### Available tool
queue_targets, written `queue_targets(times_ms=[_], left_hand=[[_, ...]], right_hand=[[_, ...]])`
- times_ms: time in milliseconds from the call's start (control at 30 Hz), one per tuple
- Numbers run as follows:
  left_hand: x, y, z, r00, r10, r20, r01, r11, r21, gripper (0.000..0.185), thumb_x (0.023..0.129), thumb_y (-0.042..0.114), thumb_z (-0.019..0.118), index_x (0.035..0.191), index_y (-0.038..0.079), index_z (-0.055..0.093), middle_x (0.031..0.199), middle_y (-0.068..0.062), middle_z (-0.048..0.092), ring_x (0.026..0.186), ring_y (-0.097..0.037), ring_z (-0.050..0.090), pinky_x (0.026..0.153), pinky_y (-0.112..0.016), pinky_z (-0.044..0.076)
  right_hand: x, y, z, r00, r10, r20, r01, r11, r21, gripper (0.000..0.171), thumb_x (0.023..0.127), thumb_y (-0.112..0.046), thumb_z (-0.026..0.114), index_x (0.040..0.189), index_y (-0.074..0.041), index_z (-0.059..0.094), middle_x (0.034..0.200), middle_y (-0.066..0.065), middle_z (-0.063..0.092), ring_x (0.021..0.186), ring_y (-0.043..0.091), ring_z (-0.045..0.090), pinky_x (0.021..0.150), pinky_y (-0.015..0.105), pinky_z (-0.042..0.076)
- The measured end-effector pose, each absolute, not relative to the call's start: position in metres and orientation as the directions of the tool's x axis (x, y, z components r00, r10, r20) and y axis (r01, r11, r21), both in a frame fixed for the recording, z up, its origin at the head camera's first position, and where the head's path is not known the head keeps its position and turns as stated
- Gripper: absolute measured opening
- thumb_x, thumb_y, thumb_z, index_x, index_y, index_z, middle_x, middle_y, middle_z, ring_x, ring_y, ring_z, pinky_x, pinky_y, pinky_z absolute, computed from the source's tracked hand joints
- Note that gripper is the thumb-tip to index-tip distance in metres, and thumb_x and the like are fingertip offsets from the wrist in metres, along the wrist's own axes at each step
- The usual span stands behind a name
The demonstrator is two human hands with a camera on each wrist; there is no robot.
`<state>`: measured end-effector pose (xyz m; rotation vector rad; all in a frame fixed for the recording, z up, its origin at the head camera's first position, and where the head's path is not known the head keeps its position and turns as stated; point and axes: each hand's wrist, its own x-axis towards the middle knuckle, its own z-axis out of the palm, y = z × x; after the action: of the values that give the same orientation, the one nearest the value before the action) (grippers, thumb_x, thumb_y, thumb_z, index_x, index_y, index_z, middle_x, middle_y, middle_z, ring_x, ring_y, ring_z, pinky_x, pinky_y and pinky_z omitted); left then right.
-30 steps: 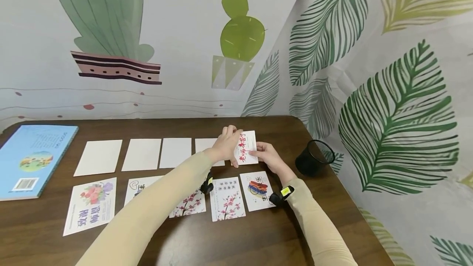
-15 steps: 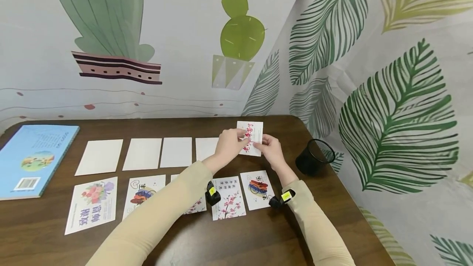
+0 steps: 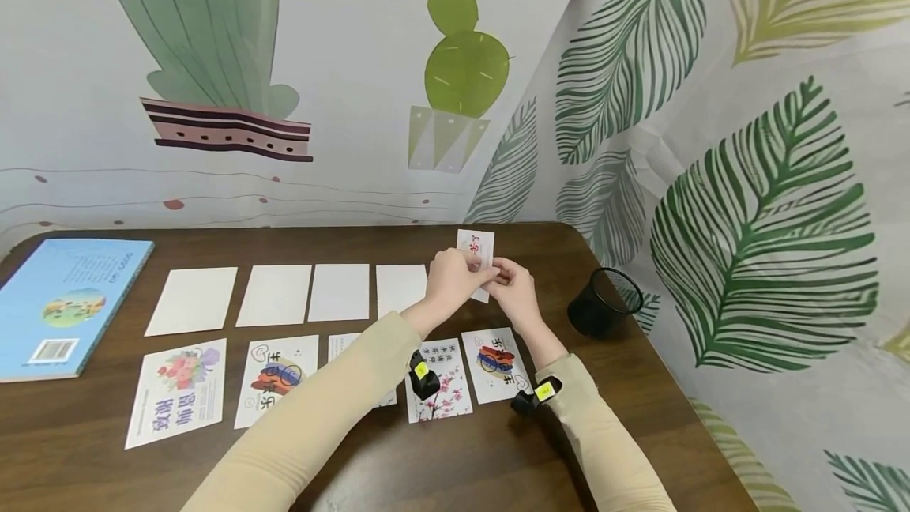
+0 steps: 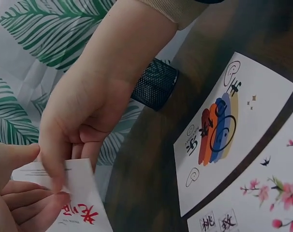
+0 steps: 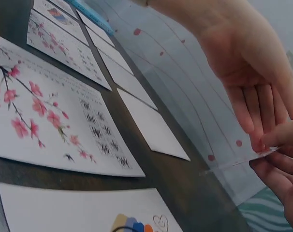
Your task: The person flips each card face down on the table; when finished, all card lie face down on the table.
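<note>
Both hands hold one small white card with red brush lettering up off the dark brown wooden counter, above the far right end of the card rows. Left hand pinches the card's left side, fingers curled round it; right hand pinches its lower right edge, thumb on top in the left wrist view. Card stands nearly upright, tilted and edge-on to the right wrist camera, so it looks mid-flip.

Below: a far row of four blank white rectangular cards and a near row of printed cards, among them a pink plum-blossom card and a card with a blue-orange-red swirl design. Black mesh pen cup sits just right of the hands; light blue paperback book lies far left.

To do this well, judging from the layout: keep pinches light at the edges so the card doesn't crease, turn it fully, lay it flat in the open spot right of the fourth blank, edges square with the row, clear of the cup.
</note>
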<state>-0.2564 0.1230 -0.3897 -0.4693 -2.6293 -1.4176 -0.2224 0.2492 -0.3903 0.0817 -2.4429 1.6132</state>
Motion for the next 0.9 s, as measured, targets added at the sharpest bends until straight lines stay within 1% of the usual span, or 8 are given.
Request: queue_targets(times_ms=[167,300,367,467,567,700,800,900], left_hand=[[-0.259,0.120,-0.392,-0.948,0.185,0.257,0.315,0.457,0.832,0.033,0.084,0.031,0.078,0.105,0.005,0.077,0.097,-0.009,0.076,0.085,-0.022,0.073,0.066,-0.030,0.058],[-0.260,0.112,-0.393,-0.954,0.192,0.229,0.285,0.352,0.892,0.030,0.086,0.025,0.076,0.106,0.002,0.076,0.100,-0.012,0.076,0.089,-0.024,0.074,0.071,-0.030,0.060],[-0.260,0.108,-0.394,-0.958,0.205,0.200,0.257,0.309,0.916,0.029,0.087,0.022,0.075,0.106,0.000,0.075,0.099,-0.014,0.075,0.086,-0.025,0.074,0.071,-0.031,0.060],[-0.260,0.102,-0.396,-0.966,0.209,0.154,0.204,0.247,0.947,0.026,0.088,0.017,0.073,0.106,-0.002,0.074,0.098,-0.017,0.075,0.078,-0.025,0.075,0.068,-0.030,0.061],[-0.260,0.098,-0.398,-0.975,0.192,0.114,0.154,0.209,0.966,0.024,0.090,0.012,0.070,0.107,-0.004,0.073,0.099,-0.020,0.074,0.073,-0.026,0.075,0.066,-0.029,0.061],[-0.261,0.097,-0.406,-0.986,0.155,0.060,0.090,0.200,0.976,0.024,0.091,0.011,0.067,0.109,-0.005,0.072,0.102,-0.020,0.074,0.079,-0.027,0.075,0.069,-0.028,0.060],[-0.263,0.097,-0.413,-0.990,0.139,0.008,0.032,0.172,0.985,0.025,0.093,0.011,0.065,0.112,-0.005,0.070,0.105,-0.020,0.073,0.086,-0.028,0.074,0.073,-0.029,0.060],[-0.264,0.097,-0.420,-0.992,0.121,-0.035,-0.018,0.135,0.991,0.026,0.094,0.011,0.064,0.114,-0.005,0.069,0.107,-0.021,0.072,0.091,-0.030,0.073,0.077,-0.031,0.060]], right_hand=[[-0.220,0.250,-0.387,-0.978,-0.006,0.207,-0.192,0.405,-0.894,0.038,0.084,0.003,0.070,0.120,0.013,0.061,0.110,0.031,0.068,0.099,0.034,0.070,0.075,0.015,0.055],[-0.228,0.265,-0.399,-0.975,-0.169,0.144,-0.201,0.395,-0.897,0.055,0.085,-0.001,0.073,0.135,0.006,0.052,0.123,0.026,0.063,0.110,0.036,0.066,0.086,0.026,0.057],[-0.232,0.274,-0.407,-0.961,-0.250,0.116,-0.207,0.379,-0.902,0.060,0.085,-0.002,0.073,0.140,0.003,0.048,0.129,0.024,0.059,0.115,0.037,0.062,0.091,0.029,0.055],[-0.236,0.283,-0.414,-0.945,-0.308,0.114,-0.222,0.346,-0.912,0.055,0.088,-0.002,0.070,0.138,0.004,0.049,0.130,0.024,0.057,0.114,0.033,0.061,0.092,0.028,0.055],[-0.243,0.289,-0.423,-0.963,-0.232,0.135,-0.213,0.355,-0.910,0.041,0.090,-0.007,0.069,0.128,0.006,0.057,0.119,0.022,0.063,0.103,0.020,0.065,0.086,0.022,0.054],[-0.252,0.295,-0.432,-0.995,-0.017,0.094,-0.093,0.402,-0.911,0.032,0.089,-0.014,0.072,0.113,0.006,0.062,0.098,0.013,0.065,0.082,0.007,0.061,0.077,0.022,0.054],[-0.257,0.298,-0.438,-0.998,0.066,-0.009,0.034,0.387,-0.922,0.034,0.090,-0.016,0.071,0.112,0.006,0.059,0.094,0.009,0.063,0.077,0.007,0.060,0.078,0.027,0.057],[-0.261,0.299,-0.443,-0.993,0.059,-0.100,0.114,0.346,-0.931,0.036,0.093,-0.015,0.068,0.118,0.008,0.057,0.097,0.009,0.065,0.078,0.008,0.063,0.080,0.029,0.059]])
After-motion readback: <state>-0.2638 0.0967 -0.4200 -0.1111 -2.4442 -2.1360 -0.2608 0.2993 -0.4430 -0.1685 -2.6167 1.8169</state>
